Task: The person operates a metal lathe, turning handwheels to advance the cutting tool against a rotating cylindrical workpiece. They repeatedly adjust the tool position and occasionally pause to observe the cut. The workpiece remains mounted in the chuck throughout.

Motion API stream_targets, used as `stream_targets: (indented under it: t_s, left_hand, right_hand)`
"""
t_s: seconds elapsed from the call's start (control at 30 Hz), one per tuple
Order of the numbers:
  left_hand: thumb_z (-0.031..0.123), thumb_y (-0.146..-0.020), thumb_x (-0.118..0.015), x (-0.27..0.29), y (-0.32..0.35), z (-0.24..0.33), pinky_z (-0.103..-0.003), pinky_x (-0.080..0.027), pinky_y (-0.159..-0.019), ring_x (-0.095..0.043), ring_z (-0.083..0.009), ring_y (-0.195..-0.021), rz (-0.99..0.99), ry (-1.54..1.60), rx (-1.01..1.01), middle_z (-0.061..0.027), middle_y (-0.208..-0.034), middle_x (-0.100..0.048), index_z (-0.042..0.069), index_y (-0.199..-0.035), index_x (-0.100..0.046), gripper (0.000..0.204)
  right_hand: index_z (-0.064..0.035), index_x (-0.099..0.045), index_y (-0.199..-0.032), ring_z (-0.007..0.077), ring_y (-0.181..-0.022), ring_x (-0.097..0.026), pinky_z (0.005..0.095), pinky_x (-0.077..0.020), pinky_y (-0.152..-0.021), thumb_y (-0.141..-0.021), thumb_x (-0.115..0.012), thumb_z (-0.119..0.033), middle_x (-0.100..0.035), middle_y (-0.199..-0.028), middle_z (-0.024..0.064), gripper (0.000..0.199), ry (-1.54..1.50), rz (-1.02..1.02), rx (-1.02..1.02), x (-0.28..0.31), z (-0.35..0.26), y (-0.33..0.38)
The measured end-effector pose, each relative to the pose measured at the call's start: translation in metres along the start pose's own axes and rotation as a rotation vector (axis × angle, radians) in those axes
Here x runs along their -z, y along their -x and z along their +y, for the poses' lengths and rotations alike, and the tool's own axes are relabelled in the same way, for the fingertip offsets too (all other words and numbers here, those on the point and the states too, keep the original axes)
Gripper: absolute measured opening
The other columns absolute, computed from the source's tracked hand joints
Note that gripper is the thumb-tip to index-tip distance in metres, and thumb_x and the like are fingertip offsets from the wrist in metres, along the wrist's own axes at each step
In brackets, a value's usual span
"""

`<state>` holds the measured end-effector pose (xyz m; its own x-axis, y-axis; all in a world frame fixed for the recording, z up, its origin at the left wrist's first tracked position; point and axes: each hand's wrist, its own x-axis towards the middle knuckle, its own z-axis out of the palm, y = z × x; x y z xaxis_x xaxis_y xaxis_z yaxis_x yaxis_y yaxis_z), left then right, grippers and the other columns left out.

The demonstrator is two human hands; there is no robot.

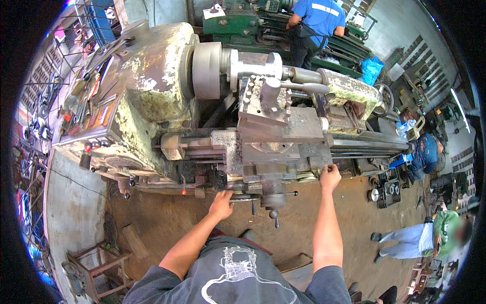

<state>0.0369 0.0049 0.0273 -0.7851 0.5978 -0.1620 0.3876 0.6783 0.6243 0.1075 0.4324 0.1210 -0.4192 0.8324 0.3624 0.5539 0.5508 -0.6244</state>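
Observation:
A large worn metal lathe (152, 76) stands before me, its paint chipped. My left hand (221, 205) is closed on the rim of the carriage handwheel (244, 198), below the carriage. My right hand (330, 178) is closed at the right front corner of the carriage (309, 152); what its fingers hold is hidden. Between the grey chuck (206, 70) and the tailstock (349, 91) sits a shiny flanged metal workpiece (253, 70). The square tool post (264, 101), with a long clamping handle (306, 87), stands just in front of the workpiece.
Tools lie on the headstock tray (96, 114). A ball-ended crank handle (274, 215) juts toward me. Behind, a person in blue (319, 20) stands at a green lathe (233, 25). At right are a crouching person (424, 154) and someone in green (440, 235). A stool (101, 268) stands lower left.

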Motion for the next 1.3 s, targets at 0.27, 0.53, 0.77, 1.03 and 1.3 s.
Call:
stream_targets:
  t_s: [0.27, 0.53, 0.77, 1.03, 1.3]
  left_hand:
    - [0.014, -0.086, -0.065, 0.021, 0.001, -0.017, -0.045, -0.04, -0.109, -0.046, -0.0397, -0.129, -0.13, 0.076, -0.029, -0.0202, -0.136, -0.052, 0.005, -0.137, -0.047, 0.054]
    - [0.011, -0.087, -0.064, 0.028, -0.004, -0.041, -0.044, -0.041, -0.109, -0.047, -0.0383, -0.13, -0.217, 0.094, -0.038, -0.0199, -0.136, -0.053, 0.004, -0.137, -0.047, 0.054]
    - [0.015, -0.087, -0.066, 0.027, -0.007, -0.039, -0.046, -0.041, -0.108, -0.05, -0.0409, -0.125, -0.197, 0.106, 0.014, -0.0235, -0.133, -0.056, 0.001, -0.134, -0.049, 0.052]
    - [0.017, -0.085, -0.067, 0.024, -0.019, -0.035, -0.049, -0.047, -0.097, -0.057, -0.0438, -0.113, -0.232, 0.029, 0.06, -0.0248, -0.116, -0.064, 0.0, -0.125, -0.054, 0.045]
    - [0.017, -0.083, -0.068, 0.021, -0.023, -0.031, -0.05, -0.048, -0.097, -0.058, -0.0425, -0.113, -0.265, -0.004, 0.111, -0.0239, -0.117, -0.064, 0.005, -0.128, -0.056, 0.048]
  right_hand:
    - [-0.0006, -0.069, -0.085, 0.0345, -0.071, -0.069, 0.0431, -0.0528, -0.066, -0.082, -0.07, -0.016, -0.07, -0.076, 0.0181, 0.016, 0.107, 0.076, -0.005, -0.004, 0.002, -0.002]
    - [0.0001, -0.069, -0.086, 0.0369, -0.072, -0.068, 0.0435, -0.053, -0.069, -0.083, -0.07, -0.016, -0.07, -0.077, 0.0189, 0.016, 0.067, 0.06, -0.079, -0.006, 0.007, -0.005]
    - [0.0007, -0.069, -0.086, 0.0324, -0.07, -0.068, 0.0416, -0.0523, -0.067, -0.084, -0.07, -0.016, -0.07, -0.077, 0.0183, 0.017, 0.068, 0.027, -0.118, -0.003, 0.005, -0.005]
    - [-0.0003, -0.07, -0.087, 0.0306, -0.067, -0.067, 0.0409, -0.0519, -0.066, -0.084, -0.071, -0.015, -0.07, -0.074, 0.0163, 0.015, 0.028, 0.023, -0.117, -0.003, 0.005, -0.004]
    - [0.001, -0.069, -0.085, 0.0281, -0.065, -0.067, 0.0409, -0.0516, -0.065, -0.084, -0.071, -0.016, -0.069, -0.073, 0.0164, 0.017, 0.029, -0.003, -0.137, -0.003, 0.009, -0.007]
